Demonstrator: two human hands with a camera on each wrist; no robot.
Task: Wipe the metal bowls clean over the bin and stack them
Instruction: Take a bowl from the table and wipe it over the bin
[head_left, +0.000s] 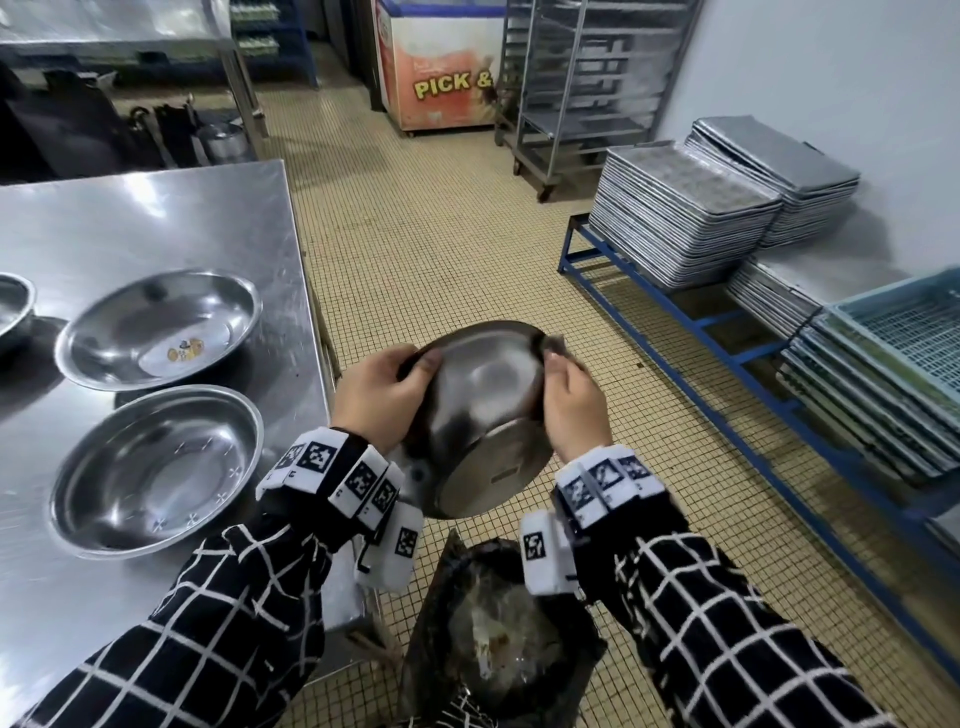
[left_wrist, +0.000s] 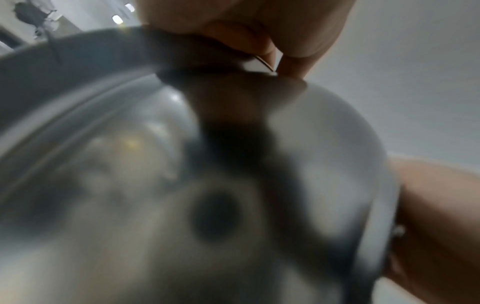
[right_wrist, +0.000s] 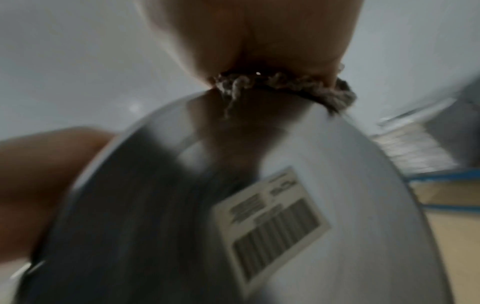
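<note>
I hold a metal bowl (head_left: 483, 415) tilted with its base toward me, above the black-lined bin (head_left: 498, 639). My left hand (head_left: 384, 395) grips the bowl's left rim. My right hand (head_left: 571, 400) holds a grey-brown cloth (right_wrist: 285, 86) over the right rim. The bowl's base carries a barcode label (right_wrist: 270, 218). The bowl's outer wall (left_wrist: 182, 185) fills the left wrist view, with my fingers (left_wrist: 259, 41) curled over its rim. On the steel table (head_left: 156, 218) rest an empty bowl (head_left: 156, 467) and a bowl with yellow scraps (head_left: 156, 327). A third bowl (head_left: 13, 312) shows at the left edge.
Stacks of metal trays (head_left: 691, 223) sit on a blue low rack (head_left: 701, 322) at the right, with pale blue crates (head_left: 909, 332) nearer. A tall trolley rack (head_left: 587, 78) and a chest freezer (head_left: 441, 67) stand at the back. Tiled floor (head_left: 441, 234) lies between.
</note>
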